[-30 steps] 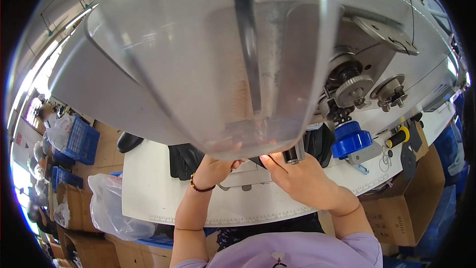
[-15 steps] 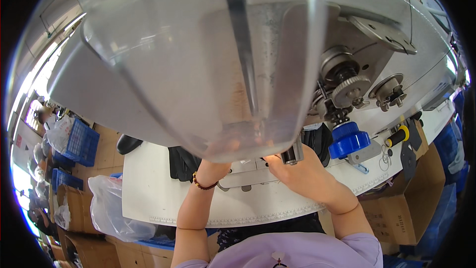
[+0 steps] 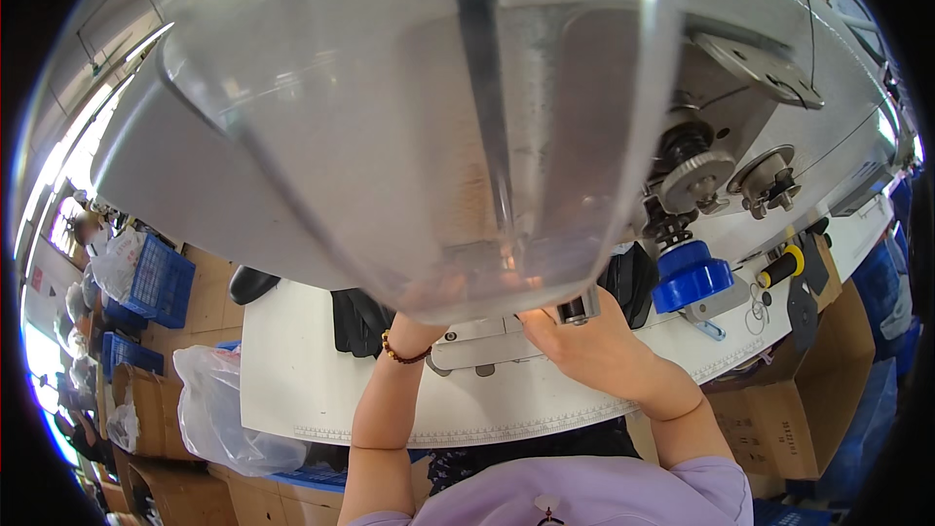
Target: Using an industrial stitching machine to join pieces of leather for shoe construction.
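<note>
A sewing machine (image 3: pixel 195 175) with a pale grey head fills the upper part of the view. Its clear plastic guard (image 3: pixel 409 136) hangs over the work area. My left hand (image 3: pixel 417 329), with a beaded bracelet at the wrist, reaches under the guard; its fingers are only a blur through the plastic. From the right, my right hand (image 3: pixel 584 341) comes in beside a metal post (image 3: pixel 577 307), thumb side toward the machine's metal plate (image 3: pixel 482 339). Its other fingertips are hidden behind the guard and post. Whatever lies between the hands cannot be made out.
Black pieces (image 3: pixel 358 321) lie left of my left hand, and more black material (image 3: pixel 628 282) sits behind my right. A blue knob (image 3: pixel 691 278) juts out at the right. The white table (image 3: pixel 321 399) has a ruler edge. Cardboard boxes (image 3: pixel 779 419) and a plastic bag (image 3: pixel 224 409) stand beside it.
The clear guard appears slightly farther right and covers more of the tension parts. My right hand has shifted very little; my left hand has edged slightly forward.
</note>
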A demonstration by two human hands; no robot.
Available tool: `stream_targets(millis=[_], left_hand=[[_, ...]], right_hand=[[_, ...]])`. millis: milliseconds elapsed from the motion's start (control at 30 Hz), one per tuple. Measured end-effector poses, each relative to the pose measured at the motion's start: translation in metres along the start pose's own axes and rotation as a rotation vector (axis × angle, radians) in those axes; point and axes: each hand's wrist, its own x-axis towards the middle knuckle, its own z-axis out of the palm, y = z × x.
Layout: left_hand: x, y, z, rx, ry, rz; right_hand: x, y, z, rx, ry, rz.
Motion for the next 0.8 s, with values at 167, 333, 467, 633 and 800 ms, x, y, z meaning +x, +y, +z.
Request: stream_targets(millis=[167, 333, 467, 633, 800], left_hand=[[0.0, -0.005, -0.003, 0.108, 0.009, 0.111], [-0.013, 0.026, -0.002, -0.099, -0.101, -0.145], [-0.026, 0.045, 0.004, -0.337, -0.304, -0.324], [-0.03, 0.045, 0.019, -0.327, -0.246, -0.209], [-0.028, 0.043, 0.015, -0.294, -0.203, -0.29]], right_hand=[[-0.004, -0.005, 0.008, -0.007, 0.14, 0.014], [-0.006, -0.004, 0.01, -0.065, 0.17, 0.018], [-0.005, -0.005, 0.01, -0.02, 0.203, 0.01], [-0.004, 0.002, 0.009, 0.149, 0.213, 0.015], [-0.002, 0.01, -0.006, 0.283, 0.219, -0.015]])
